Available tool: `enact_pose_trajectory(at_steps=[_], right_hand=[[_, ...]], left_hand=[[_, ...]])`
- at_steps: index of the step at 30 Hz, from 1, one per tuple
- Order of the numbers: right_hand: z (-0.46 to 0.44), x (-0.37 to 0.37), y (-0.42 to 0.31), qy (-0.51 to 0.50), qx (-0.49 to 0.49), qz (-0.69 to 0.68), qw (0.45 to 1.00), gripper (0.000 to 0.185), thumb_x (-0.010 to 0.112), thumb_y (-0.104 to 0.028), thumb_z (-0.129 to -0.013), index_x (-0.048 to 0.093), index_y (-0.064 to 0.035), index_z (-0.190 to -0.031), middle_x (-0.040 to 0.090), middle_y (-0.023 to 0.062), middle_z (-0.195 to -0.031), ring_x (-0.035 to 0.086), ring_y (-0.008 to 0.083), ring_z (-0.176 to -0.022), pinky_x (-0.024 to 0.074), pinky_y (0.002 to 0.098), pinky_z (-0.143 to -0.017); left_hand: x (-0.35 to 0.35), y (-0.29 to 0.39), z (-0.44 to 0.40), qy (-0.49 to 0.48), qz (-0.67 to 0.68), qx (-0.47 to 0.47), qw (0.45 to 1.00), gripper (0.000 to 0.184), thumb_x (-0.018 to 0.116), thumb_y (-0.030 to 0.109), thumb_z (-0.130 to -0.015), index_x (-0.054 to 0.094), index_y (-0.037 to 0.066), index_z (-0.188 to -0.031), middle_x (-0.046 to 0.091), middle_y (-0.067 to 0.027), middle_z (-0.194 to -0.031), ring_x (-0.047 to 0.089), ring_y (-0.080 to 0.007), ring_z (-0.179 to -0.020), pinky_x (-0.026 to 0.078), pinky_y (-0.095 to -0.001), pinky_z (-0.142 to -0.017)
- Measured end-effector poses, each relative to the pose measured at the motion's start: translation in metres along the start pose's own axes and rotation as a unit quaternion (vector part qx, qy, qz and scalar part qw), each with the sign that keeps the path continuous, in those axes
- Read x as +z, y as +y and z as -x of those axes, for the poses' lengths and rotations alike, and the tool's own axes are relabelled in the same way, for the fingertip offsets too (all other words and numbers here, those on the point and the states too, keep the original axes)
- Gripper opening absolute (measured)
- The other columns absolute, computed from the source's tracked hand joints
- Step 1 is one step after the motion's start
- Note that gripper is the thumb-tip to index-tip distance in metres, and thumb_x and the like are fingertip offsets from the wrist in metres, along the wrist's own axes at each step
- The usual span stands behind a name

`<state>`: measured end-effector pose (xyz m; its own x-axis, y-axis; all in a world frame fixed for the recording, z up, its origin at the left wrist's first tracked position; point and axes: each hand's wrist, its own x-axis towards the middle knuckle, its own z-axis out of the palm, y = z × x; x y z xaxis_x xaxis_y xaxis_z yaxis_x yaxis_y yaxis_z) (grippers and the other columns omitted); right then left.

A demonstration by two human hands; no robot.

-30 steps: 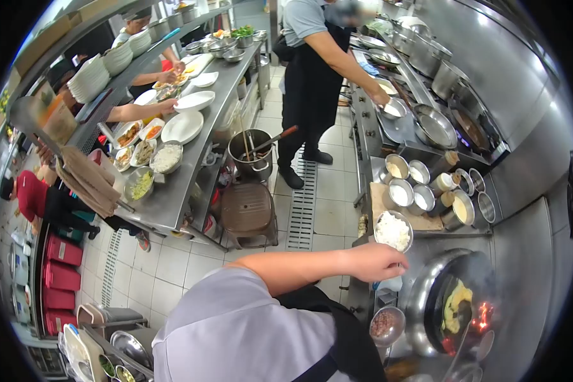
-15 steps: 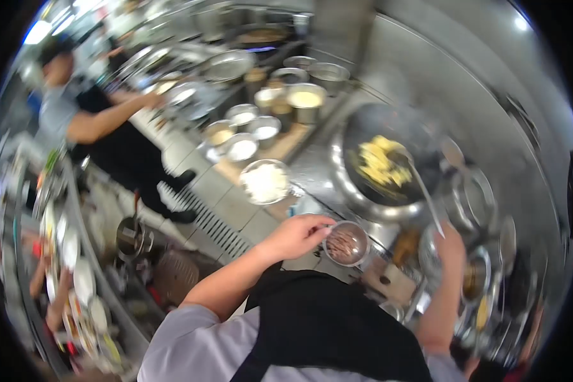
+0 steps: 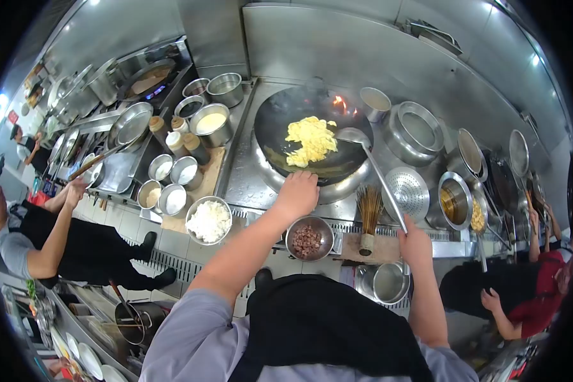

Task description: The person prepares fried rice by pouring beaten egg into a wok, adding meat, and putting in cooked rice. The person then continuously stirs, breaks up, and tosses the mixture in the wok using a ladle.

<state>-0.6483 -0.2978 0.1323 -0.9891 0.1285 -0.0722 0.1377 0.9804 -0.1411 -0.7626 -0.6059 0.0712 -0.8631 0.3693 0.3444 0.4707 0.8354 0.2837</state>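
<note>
On the stove sits a black wok (image 3: 277, 114) holding scrambled egg (image 3: 312, 141). My left hand (image 3: 297, 194) is at the wok's near rim, its fingers closed over the edge. A long-handled ladle (image 3: 383, 181) is in my right hand (image 3: 416, 243), fingers wrapped round the handle's end. The ladle's bowl rests inside the wok, right of the egg. Just below my left hand stands a small metal bowl of chopped meat (image 3: 307, 239). Between that bowl and my right hand is a bamboo wok brush (image 3: 368, 219).
A bowl of white rice (image 3: 209, 220) and several seasoning pots stand left. Flames (image 3: 340, 102) show at the wok's back. Right of it are a perforated skimmer (image 3: 406, 193) and a stockpot (image 3: 419, 127). Co-workers stand left (image 3: 51, 235) and right (image 3: 544, 286).
My left hand has moved from beside the meat bowl to the wok's near rim. My view has turned, and flames now show behind the wok. The ladle stays in my right hand.
</note>
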Motion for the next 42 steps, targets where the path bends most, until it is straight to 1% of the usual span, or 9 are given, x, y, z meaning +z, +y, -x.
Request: enact_pose_trajectory(at_steps=[4, 11, 12, 15, 18, 21, 30, 35, 42], right_hand=[[0.004, -0.024, 0.009, 0.003, -0.043, -0.016, 0.999, 0.047, 0.061, -0.024, -0.086, 0.051, -0.0121, -0.131, 0.065, 0.0220, -0.085, 0.062, 0.0408, -0.081, 0.0490, 0.0480, -0.073], [-0.008, -0.127, -0.009, -0.188, -0.129, -0.044, 0.973, 0.041, 0.064, -0.024, -0.084, 0.059, -0.0089, -0.123, 0.066, 0.0200, -0.096, 0.063, 0.0384, -0.089, 0.0492, 0.0430, -0.078], [-0.025, -0.106, 0.000, -0.135, -0.195, -0.037, 0.971, 0.040, 0.063, -0.019, -0.084, 0.059, -0.0107, -0.123, 0.066, 0.0187, -0.092, 0.063, 0.0345, -0.084, 0.0483, 0.0398, -0.075], [-0.065, -0.066, -0.033, -0.064, -0.165, 0.017, 0.984, 0.040, 0.059, -0.024, -0.088, 0.056, -0.0096, -0.125, 0.066, 0.0184, -0.097, 0.063, 0.0372, -0.091, 0.0493, 0.0433, -0.080], [-0.071, -0.029, -0.060, -0.009, -0.121, 0.053, 0.991, 0.044, 0.058, -0.024, -0.089, 0.051, -0.0125, -0.131, 0.067, 0.0181, -0.094, 0.063, 0.0370, -0.090, 0.0494, 0.0454, -0.079], [-0.056, -0.025, -0.067, 0.072, -0.127, 0.076, 0.986, 0.041, 0.055, -0.025, -0.091, 0.050, -0.0102, -0.129, 0.066, 0.0178, -0.084, 0.066, 0.0346, -0.081, 0.0513, 0.0465, -0.070], [-0.007, -0.091, -0.039, -0.048, -0.122, 0.010, 0.991, 0.050, 0.058, -0.019, -0.088, 0.048, -0.0259, -0.136, 0.065, 0.0203, -0.086, 0.063, 0.0393, -0.080, 0.0495, 0.0487, -0.072], [0.003, -0.090, -0.047, -0.097, -0.097, 0.011, 0.990, 0.049, 0.058, -0.019, -0.088, 0.049, -0.0258, -0.135, 0.065, 0.0206, -0.089, 0.062, 0.0387, -0.084, 0.0488, 0.0487, -0.074], [-0.019, -0.103, -0.038, -0.097, -0.138, 0.021, 0.986, 0.051, 0.059, -0.019, -0.087, 0.048, -0.0264, -0.136, 0.065, 0.0206, -0.089, 0.061, 0.0388, -0.084, 0.0478, 0.0469, -0.077]], left_hand=[[0.024, -0.006, -0.031, -0.074, -0.018, -0.010, 0.997, 0.039, 0.053, 0.037, -0.090, 0.067, 0.002, -0.080, 0.066, -0.0184, -0.080, 0.064, -0.0355, -0.080, 0.048, -0.0463, -0.079], [-0.061, 0.041, -0.012, -0.125, 0.003, -0.019, 0.992, 0.041, 0.058, 0.040, -0.086, 0.066, 0.003, -0.073, 0.067, -0.0168, -0.076, 0.066, -0.0332, -0.075, 0.052, -0.0452, -0.068], [-0.061, 0.040, -0.016, -0.095, 0.004, -0.009, 0.995, 0.040, 0.059, 0.041, -0.086, 0.066, 0.003, -0.071, 0.066, -0.0160, -0.073, 0.066, -0.0333, -0.073, 0.052, -0.0446, -0.066], [-0.032, 0.030, -0.018, -0.082, 0.003, -0.010, 0.997, 0.041, 0.061, 0.041, -0.085, 0.065, 0.004, -0.070, 0.066, -0.0162, -0.071, 0.066, -0.0337, -0.070, 0.052, -0.0445, -0.064], [0.021, 0.018, 0.012, 0.060, -0.026, 0.033, 0.997, 0.041, 0.061, 0.040, -0.085, 0.065, 0.004, -0.067, 0.064, -0.0158, -0.063, 0.063, -0.0343, -0.060, 0.051, -0.0434, -0.061], [0.021, 0.021, 0.053, -0.093, -0.014, 0.026, 0.995, 0.040, 0.061, 0.038, -0.085, 0.064, 0.005, -0.063, 0.062, -0.0150, -0.059, 0.062, -0.0338, -0.058, 0.051, -0.0436, -0.060], [0.008, -0.003, -0.025, 0.002, 0.020, 0.040, 0.999, 0.037, 0.060, 0.036, -0.086, 0.062, 0.004, -0.068, 0.064, -0.0156, -0.069, 0.064, -0.0344, -0.068, 0.051, -0.0447, -0.064], [0.019, -0.004, -0.029, 0.015, 0.019, 0.071, 0.997, 0.037, 0.059, 0.036, -0.087, 0.064, 0.002, -0.073, 0.066, -0.0162, -0.077, 0.065, -0.0331, -0.075, 0.051, -0.0441, -0.071], [-0.064, 0.045, -0.013, -0.094, -0.014, -0.005, 0.995, 0.042, 0.060, 0.043, -0.085, 0.066, 0.005, -0.069, 0.065, -0.0156, -0.068, 0.065, -0.0344, -0.068, 0.052, -0.0449, -0.064]])
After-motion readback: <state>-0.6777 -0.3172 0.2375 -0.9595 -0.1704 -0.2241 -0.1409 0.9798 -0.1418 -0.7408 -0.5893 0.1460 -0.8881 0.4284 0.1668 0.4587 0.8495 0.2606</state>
